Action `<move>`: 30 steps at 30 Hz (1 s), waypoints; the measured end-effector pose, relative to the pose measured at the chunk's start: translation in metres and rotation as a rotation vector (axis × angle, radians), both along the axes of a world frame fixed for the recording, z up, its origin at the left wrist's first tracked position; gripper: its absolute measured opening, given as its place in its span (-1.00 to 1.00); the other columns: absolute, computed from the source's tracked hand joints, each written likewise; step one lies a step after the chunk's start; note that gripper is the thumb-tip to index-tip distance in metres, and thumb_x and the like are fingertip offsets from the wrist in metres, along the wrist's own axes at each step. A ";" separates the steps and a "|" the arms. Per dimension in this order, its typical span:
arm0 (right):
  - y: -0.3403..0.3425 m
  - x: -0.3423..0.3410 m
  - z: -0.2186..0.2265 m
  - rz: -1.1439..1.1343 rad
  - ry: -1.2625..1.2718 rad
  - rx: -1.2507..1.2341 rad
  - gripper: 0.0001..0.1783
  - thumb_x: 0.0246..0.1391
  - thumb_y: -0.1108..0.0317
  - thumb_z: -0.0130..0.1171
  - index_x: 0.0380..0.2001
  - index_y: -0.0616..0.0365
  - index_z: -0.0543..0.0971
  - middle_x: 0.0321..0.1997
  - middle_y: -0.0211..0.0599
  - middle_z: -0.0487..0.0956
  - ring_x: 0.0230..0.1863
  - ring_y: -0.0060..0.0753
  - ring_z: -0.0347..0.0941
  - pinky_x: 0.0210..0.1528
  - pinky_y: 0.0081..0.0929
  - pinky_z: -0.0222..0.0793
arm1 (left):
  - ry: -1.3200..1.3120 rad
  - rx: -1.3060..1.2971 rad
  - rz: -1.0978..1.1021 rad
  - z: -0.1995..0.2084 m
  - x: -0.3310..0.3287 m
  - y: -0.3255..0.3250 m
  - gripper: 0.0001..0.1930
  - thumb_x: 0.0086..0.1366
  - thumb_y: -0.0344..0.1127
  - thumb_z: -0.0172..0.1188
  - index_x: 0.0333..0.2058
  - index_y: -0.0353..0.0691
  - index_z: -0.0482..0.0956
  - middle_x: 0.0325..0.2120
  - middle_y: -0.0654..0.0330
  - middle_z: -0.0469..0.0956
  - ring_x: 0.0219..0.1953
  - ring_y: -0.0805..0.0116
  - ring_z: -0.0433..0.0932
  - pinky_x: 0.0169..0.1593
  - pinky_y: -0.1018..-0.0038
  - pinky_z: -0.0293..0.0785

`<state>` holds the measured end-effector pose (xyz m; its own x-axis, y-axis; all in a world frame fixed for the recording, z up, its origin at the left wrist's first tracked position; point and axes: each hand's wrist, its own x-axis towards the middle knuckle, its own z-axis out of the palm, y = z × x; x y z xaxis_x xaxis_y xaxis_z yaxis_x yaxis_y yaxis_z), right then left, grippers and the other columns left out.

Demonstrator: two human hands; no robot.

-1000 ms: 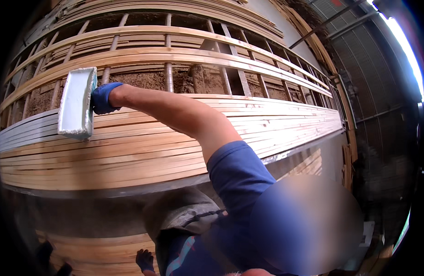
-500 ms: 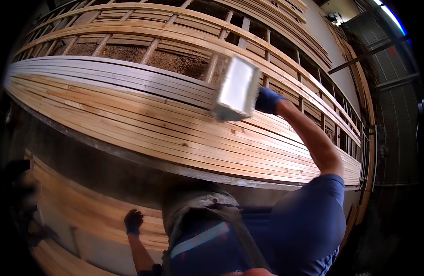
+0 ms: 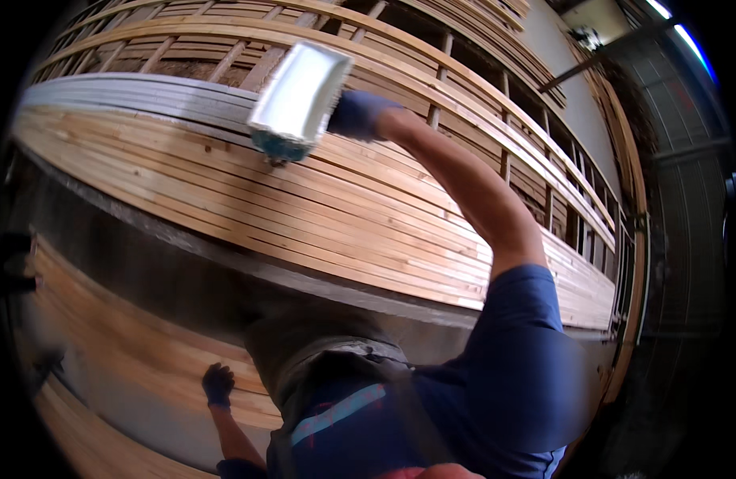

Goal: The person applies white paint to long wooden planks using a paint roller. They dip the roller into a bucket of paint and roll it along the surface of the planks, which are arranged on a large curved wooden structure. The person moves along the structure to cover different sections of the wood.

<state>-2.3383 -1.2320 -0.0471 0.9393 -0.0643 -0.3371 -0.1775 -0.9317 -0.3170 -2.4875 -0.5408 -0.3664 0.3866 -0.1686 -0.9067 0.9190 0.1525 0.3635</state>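
Observation:
My right hand (image 3: 360, 116), in a dark blue glove, is closed at the right side of a white trough-shaped container (image 3: 302, 89). The container is tilted, with a white coating inside and a crusted, teal-tinged lower end. Its grip is hidden by the glove and the wall. Below it lies a row of long, pale wooden strips (image 3: 224, 195), packed side by side. The farther strips (image 3: 144, 89) have a whitish surface. My left hand (image 3: 218, 385), gloved too, hangs low at the left with curled fingers; nothing shows in it.
A dark bench edge (image 3: 184, 235) runs along the near side of the strips. Beyond them stands a wooden rack (image 3: 224, 62) of long rails and crosspieces, with stacked boards behind. More pale boards (image 3: 144, 335) lie behind me at lower left. A metal-sheeted wall (image 3: 695, 231) rises at right.
My right hand has carried the white container leftward and farther away along the strips, with the arm stretched out more. My left hand stays low, little changed. The view has shifted slightly.

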 end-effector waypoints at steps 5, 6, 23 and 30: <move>-0.103 -0.183 0.004 -0.059 0.062 0.084 -0.51 0.12 0.22 0.12 0.10 0.15 0.40 0.13 -0.14 0.43 0.14 -0.30 0.34 0.20 -0.35 0.27 | -0.088 -0.109 -0.157 0.008 -0.139 -0.080 -0.74 0.35 -0.13 -0.06 -0.11 -0.12 0.47 -0.29 0.11 0.59 -0.42 0.26 0.56 -0.46 0.42 0.44; -0.127 -0.227 0.005 -0.149 0.087 0.193 -0.49 0.09 0.23 0.16 0.11 0.15 0.39 0.13 -0.13 0.43 0.15 -0.29 0.33 0.21 -0.34 0.26 | -0.067 -0.061 -0.160 0.016 -0.155 -0.096 -0.73 0.36 -0.15 -0.07 -0.10 -0.12 0.48 -0.29 0.11 0.60 -0.41 0.26 0.58 -0.42 0.40 0.47; -0.230 -0.505 0.015 -0.233 0.114 0.112 -0.80 0.08 0.20 0.07 -0.26 -0.01 0.56 -0.56 -0.38 0.50 -0.63 -0.46 0.40 -0.64 -0.50 0.41 | 0.087 0.044 -0.114 -0.029 -0.617 -0.285 -0.67 0.25 -0.22 -0.17 -0.09 -0.24 0.38 -0.41 0.03 0.40 -0.49 0.18 0.39 -0.65 0.51 0.24; -0.347 -0.737 0.009 -0.194 0.121 0.087 -0.73 0.13 0.11 0.08 -0.43 0.08 0.57 -0.62 -0.39 0.47 -0.61 -0.46 0.38 -0.59 -0.52 0.37 | 0.096 -0.354 0.084 -0.039 -0.834 -0.369 -0.76 0.31 -0.13 -0.19 -0.22 -0.08 0.41 -0.41 0.13 0.38 -0.36 0.20 0.37 -0.47 0.44 0.30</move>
